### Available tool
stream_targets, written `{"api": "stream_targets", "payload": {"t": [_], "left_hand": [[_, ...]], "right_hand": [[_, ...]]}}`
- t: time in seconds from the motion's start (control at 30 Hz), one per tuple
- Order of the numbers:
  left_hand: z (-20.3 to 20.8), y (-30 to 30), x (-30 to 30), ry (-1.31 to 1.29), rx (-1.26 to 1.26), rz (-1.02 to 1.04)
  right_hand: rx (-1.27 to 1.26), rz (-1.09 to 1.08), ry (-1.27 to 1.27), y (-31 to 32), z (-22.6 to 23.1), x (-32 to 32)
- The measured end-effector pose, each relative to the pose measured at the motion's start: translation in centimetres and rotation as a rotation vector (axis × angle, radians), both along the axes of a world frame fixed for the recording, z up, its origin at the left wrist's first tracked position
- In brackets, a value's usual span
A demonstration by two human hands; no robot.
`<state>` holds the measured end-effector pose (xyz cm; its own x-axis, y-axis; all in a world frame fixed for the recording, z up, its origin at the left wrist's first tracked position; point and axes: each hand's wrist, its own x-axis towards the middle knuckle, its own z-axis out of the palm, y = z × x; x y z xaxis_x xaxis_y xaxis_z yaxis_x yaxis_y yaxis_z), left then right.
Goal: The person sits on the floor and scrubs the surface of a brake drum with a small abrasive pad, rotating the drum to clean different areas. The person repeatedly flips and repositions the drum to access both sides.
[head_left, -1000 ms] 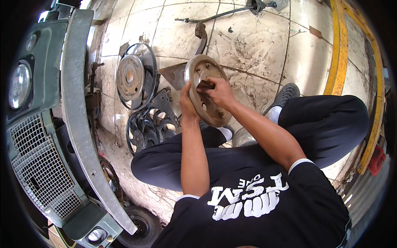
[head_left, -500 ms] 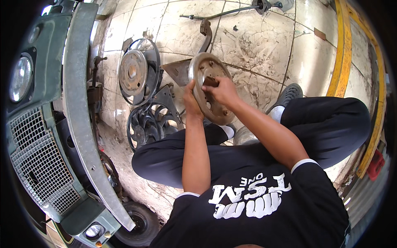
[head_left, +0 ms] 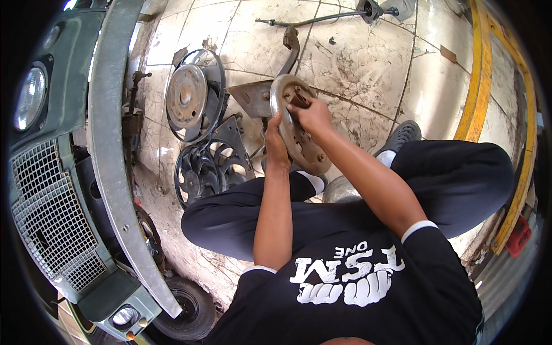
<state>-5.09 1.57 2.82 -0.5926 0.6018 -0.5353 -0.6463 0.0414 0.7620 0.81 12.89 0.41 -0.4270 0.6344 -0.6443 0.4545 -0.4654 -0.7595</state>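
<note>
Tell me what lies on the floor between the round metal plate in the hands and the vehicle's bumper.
In the head view, two fan assemblies lie between the round metal plate and the bumper: a metal-hubbed fan and a black fan.

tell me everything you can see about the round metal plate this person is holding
The round metal plate is a dull grey-brown disc, rusty and grimy, with a raised rim and a few small holes. It stands on edge, tilted, above the tiled floor. The left hand grips its near edge; the right hand presses on its face.
</note>
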Motion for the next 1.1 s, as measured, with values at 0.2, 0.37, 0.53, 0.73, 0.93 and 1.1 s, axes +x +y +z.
{"api": "stream_targets", "payload": {"t": [0.2, 0.37, 0.53, 0.73, 0.93, 1.1], "left_hand": [[0.8, 0.0, -0.1, -0.035, 0.069, -0.057], [-0.1, 0.4, 0.4, -0.007, 0.049, -0.038], [-0.5, -0.6, 0.1, -0.006, 0.036, -0.094], [0.7, -0.3, 0.7, 0.024, 0.008, -0.108], [-0.3, -0.5, 0.0, 0.047, 0.041, -0.132], [-0.3, -0.6, -0.1, 0.108, 0.039, -0.210]], "right_hand": [[-0.024, -0.050, 0.035, 0.5, 1.4, 0.4], [-0.008, -0.175, 0.152, -2.1, -2.5, 1.3], [-0.334, -0.205, 0.166, 2.4, -1.7, -1.1], [-0.261, -0.263, 0.217, 1.0, -1.4, 0.5], [-0.283, -0.238, 0.191, -0.9, -0.5, 1.4], [-0.256, -0.245, 0.177, 1.6, -2.0, 0.4]]}}
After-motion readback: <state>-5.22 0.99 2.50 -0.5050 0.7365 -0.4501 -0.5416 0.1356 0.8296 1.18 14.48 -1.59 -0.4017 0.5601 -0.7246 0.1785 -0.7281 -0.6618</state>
